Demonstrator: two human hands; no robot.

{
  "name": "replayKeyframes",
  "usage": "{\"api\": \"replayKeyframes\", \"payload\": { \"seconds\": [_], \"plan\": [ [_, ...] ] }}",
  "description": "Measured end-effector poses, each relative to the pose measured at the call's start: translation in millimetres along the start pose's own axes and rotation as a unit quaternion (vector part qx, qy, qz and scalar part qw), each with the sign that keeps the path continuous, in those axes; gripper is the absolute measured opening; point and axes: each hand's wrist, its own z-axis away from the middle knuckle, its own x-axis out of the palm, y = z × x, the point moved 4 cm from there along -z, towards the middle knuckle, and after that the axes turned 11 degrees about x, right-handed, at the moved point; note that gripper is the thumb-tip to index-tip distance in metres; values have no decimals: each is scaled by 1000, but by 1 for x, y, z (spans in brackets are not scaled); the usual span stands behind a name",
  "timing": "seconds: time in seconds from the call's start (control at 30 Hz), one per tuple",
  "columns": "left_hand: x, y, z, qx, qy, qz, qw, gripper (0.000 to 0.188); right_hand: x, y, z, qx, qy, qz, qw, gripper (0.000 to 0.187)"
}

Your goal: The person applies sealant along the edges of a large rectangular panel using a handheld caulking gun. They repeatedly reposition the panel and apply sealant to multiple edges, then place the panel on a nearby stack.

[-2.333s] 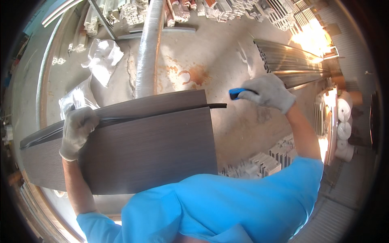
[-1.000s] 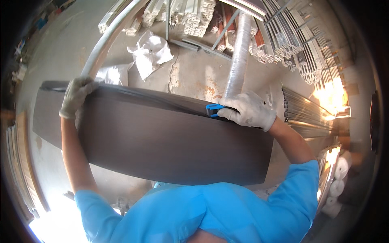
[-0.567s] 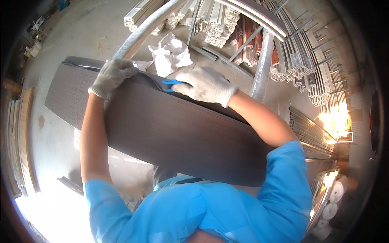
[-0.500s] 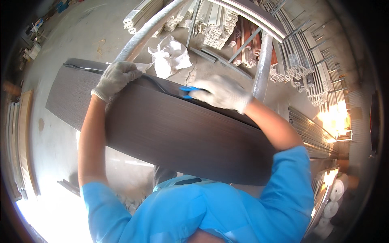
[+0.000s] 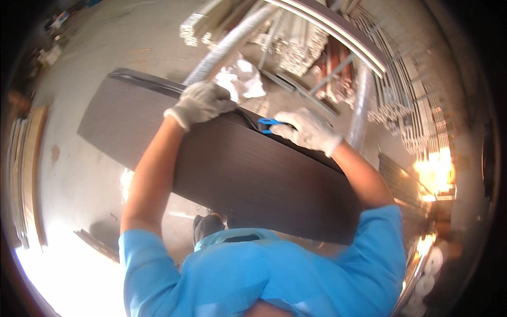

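A long dark brown panel (image 5: 243,169) with a fine wood-like grain lies slantwise in front of me. Along its far edge runs a thin, flexible black strip (image 5: 245,117). My left hand (image 5: 202,104), in a pale knit glove, is closed on that strip at the edge. To the right of it, my gloved right hand (image 5: 306,129) grips a blue-handled hand tool (image 5: 268,126). The tool's dark head meets the strip at the edge; its exact kind is unclear, and the fingers cover part of the handle.
Wrapped support bars (image 5: 231,45) rise beyond the panel. A white plastic sack (image 5: 240,79) lies on the floor behind it. Bundles of pale profiles (image 5: 296,47) and reddish-brown profiles (image 5: 335,71) are stacked farther off, with racked lengths (image 5: 406,95) at the right. Wooden boards (image 5: 36,169) stand at far left.
The whole view has shifted, so the panel sits farther right in it. My left hand has slid along the edge closer to my right hand, which keeps the blue-handled tool.
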Motion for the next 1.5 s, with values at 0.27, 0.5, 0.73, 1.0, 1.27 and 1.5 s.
{"api": "replayKeyframes", "payload": {
  "seconds": [0.27,0.5,0.73,1.0,1.27,1.5],
  "plan": [
    [-51,-36,27,-27,-12,2,1000,22,-2,-2,10,-5,16,-35,999,29],
    [-166,-130,70,-115,-4,-71,991,20,-7,-6,15,59,-10,1,998,27],
    [-205,-224,98,-211,40,-18,976,18,-16,-24,14,65,-15,5,998,28],
    [-179,-287,148,-195,161,113,961,33,-10,-13,12,36,16,-38,998,25],
    [-168,-295,149,-231,225,175,930,24,-3,-43,-21,61,-28,-1,998,29],
    [-170,-275,143,-230,214,101,944,32,15,-106,-116,-32,20,-2,999,31]
  ]
}}
